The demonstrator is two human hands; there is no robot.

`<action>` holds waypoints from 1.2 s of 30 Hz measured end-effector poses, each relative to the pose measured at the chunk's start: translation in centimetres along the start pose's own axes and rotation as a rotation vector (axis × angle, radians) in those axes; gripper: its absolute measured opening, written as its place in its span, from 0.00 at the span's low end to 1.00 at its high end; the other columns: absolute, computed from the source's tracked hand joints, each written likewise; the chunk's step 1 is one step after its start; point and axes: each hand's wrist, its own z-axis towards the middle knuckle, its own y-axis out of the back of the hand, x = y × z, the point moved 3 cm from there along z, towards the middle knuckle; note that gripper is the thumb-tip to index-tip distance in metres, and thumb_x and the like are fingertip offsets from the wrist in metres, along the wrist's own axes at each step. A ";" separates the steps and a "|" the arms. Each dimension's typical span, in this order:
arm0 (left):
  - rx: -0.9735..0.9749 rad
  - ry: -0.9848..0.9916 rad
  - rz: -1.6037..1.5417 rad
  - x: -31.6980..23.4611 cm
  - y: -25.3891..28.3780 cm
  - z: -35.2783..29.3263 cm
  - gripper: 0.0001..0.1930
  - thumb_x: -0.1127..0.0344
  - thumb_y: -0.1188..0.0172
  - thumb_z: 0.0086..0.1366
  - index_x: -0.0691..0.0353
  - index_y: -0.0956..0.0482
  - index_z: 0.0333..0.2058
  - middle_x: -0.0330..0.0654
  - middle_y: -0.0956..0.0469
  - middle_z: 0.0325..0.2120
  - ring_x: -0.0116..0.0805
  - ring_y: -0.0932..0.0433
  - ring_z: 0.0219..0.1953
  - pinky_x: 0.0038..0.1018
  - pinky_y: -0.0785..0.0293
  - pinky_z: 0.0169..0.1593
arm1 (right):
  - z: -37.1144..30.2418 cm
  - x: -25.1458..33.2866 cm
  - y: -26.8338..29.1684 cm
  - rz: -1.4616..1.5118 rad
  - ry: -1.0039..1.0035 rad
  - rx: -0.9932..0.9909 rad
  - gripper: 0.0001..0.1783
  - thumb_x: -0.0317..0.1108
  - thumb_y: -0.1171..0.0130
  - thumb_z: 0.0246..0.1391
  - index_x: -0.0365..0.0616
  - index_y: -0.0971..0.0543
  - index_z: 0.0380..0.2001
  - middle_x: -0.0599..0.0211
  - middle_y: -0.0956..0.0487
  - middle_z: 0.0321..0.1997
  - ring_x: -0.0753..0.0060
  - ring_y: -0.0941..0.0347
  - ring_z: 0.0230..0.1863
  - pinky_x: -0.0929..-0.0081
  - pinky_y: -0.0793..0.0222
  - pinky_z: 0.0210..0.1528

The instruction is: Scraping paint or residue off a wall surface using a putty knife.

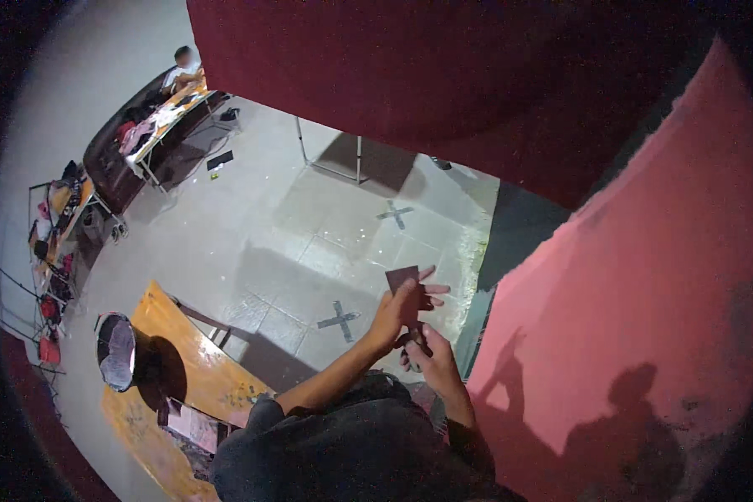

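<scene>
Before me I hold a putty knife (pixel 402 293) with a flat, dark red-brown blade, tilted upward. My right hand (pixel 437 360) is closed around its handle, which the fingers mostly hide. Against the blade lies my left hand (pixel 391 314), thumb across the front and the other fingers reaching out behind it. To my right stands a wall with a pink coat (pixel 611 243) that ends in a ragged edge along a dark grey strip. The shadows of my head and arm fall on the pink.
At lower left, an orange wooden table (pixel 197 351) bears a bucket (pixel 117 356) with pale pink stuff inside. A dark red panel (pixel 393 75) spans the top. Tape crosses (pixel 337 321) mark the tiled floor. Far left, a person (pixel 181 75) sits by cluttered tables (pixel 171 113).
</scene>
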 end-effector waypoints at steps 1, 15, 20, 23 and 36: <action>-0.008 0.005 0.005 -0.4 0.7 0.5 0.34 0.42 0.58 0.75 0.65 0.35 0.67 0.49 0.20 0.51 0.37 0.22 0.47 0.35 0.27 0.56 | 0.8 0.1 -0.8 0.090 -0.081 0.083 0.16 0.26 0.49 0.66 0.35 0.31 0.55 0.67 0.22 0.36 0.77 0.24 0.30 0.75 0.26 0.31; 0.032 0.069 0.114 -3.3 0.8 1.2 0.29 0.70 0.39 0.69 0.66 0.41 0.63 0.48 0.25 0.56 0.35 0.20 0.48 0.31 0.19 0.45 | 4.8 1.7 -1.1 0.208 -0.043 0.001 0.14 0.33 0.52 0.70 0.41 0.33 0.54 0.67 0.26 0.31 0.77 0.30 0.25 0.79 0.37 0.23; 0.015 0.001 0.075 -2.1 3.0 1.8 0.19 0.64 0.45 0.73 0.71 0.30 0.56 0.48 0.17 0.43 0.34 0.17 0.43 0.30 0.18 0.42 | 3.9 2.0 -2.2 0.224 -0.099 -0.003 0.23 0.35 0.55 0.71 0.45 0.38 0.67 0.76 0.32 0.31 0.87 0.39 0.23 0.87 0.47 0.22; -0.114 0.045 -0.004 -2.3 3.0 1.4 0.18 0.61 0.46 0.75 0.74 0.24 0.50 0.49 0.16 0.37 0.35 0.16 0.40 0.30 0.18 0.41 | 3.7 2.1 -2.2 0.133 -0.127 0.011 0.26 0.36 0.55 0.71 0.46 0.40 0.70 0.75 0.32 0.32 0.87 0.40 0.23 0.87 0.47 0.21; -0.523 -0.330 -0.023 -10.3 14.4 -1.3 0.31 0.47 0.71 0.76 0.61 0.34 0.65 0.49 0.25 0.59 0.44 0.25 0.57 0.43 0.32 0.65 | -6.5 -0.9 2.6 0.106 -0.093 -0.258 0.23 0.36 0.50 0.68 0.39 0.33 0.63 0.74 0.30 0.30 0.88 0.39 0.22 0.87 0.43 0.21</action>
